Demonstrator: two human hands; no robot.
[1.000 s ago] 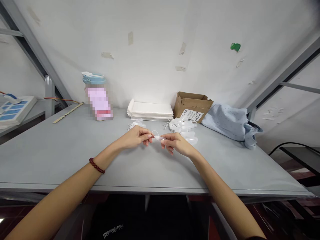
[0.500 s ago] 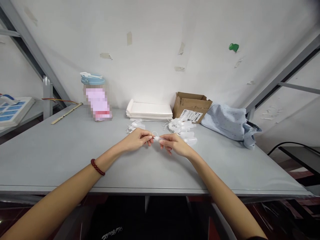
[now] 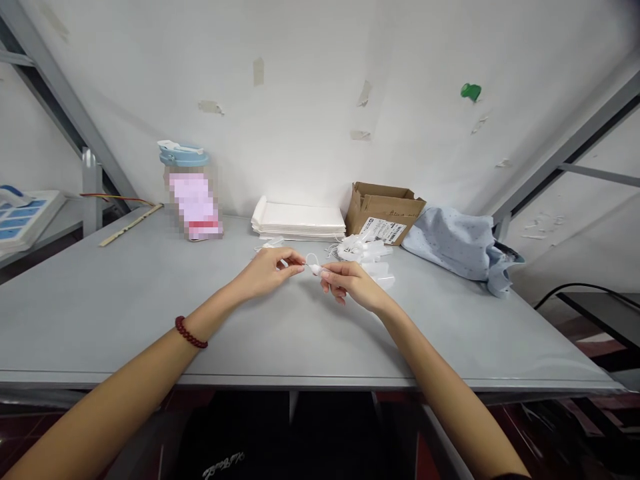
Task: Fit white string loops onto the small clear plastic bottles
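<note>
Above the middle of the grey table [image 3: 125, 313], my left hand [image 3: 270, 270] and my right hand [image 3: 350, 283] meet fingertip to fingertip. Both pinch a small white plastic piece with a thin white cord loop [image 3: 314, 265] between them. The left wrist carries a dark red bead bracelet [image 3: 189, 332]. Just behind the hands lies a pile of similar small white pieces with cords [image 3: 363, 253], and a smaller cluster [image 3: 270, 245] sits behind my left hand.
A stack of white flat bags [image 3: 299, 220] lies by the wall, with an open cardboard box [image 3: 383, 212] to its right and a light blue cloth [image 3: 455, 247] beyond. A blue-lidded jug [image 3: 190, 193] stands at back left. A wooden strip [image 3: 131, 223] lies far left.
Both hands have lifted slightly and the cord loop now stands up between the fingertips. The view has shifted a little.
</note>
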